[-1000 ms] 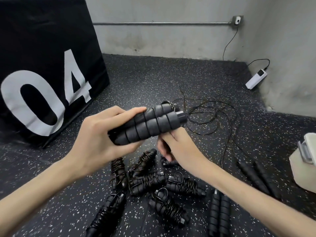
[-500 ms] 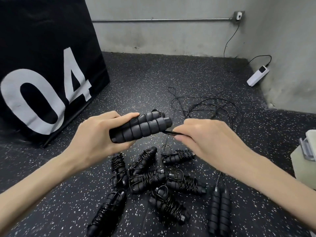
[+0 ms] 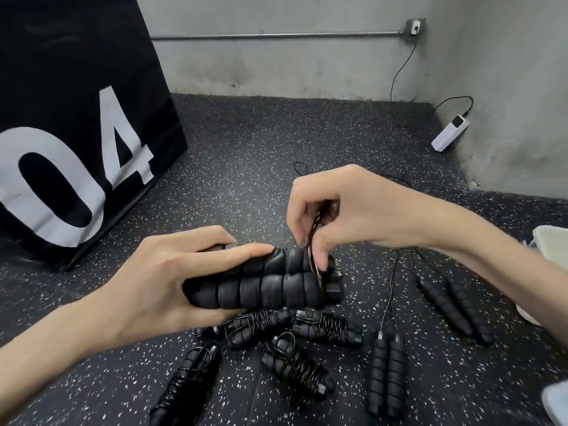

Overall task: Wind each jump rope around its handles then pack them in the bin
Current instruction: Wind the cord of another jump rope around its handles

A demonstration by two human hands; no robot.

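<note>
Left hand [image 3: 159, 290] grips paired black ribbed foam jump-rope handles [image 3: 264, 287] (held side by side); right hand [image 3: 347, 213] pinches thin black cord [image 3: 312, 256] over their end.

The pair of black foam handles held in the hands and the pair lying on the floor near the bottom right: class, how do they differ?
The held pair of black foam handles is off the floor, lying sideways in the left hand, while the right hand brings thin black cord around one end. The floor pair lies untouched, pointing away, its cord trailing loose. Both are ribbed, black, side by side.
</note>
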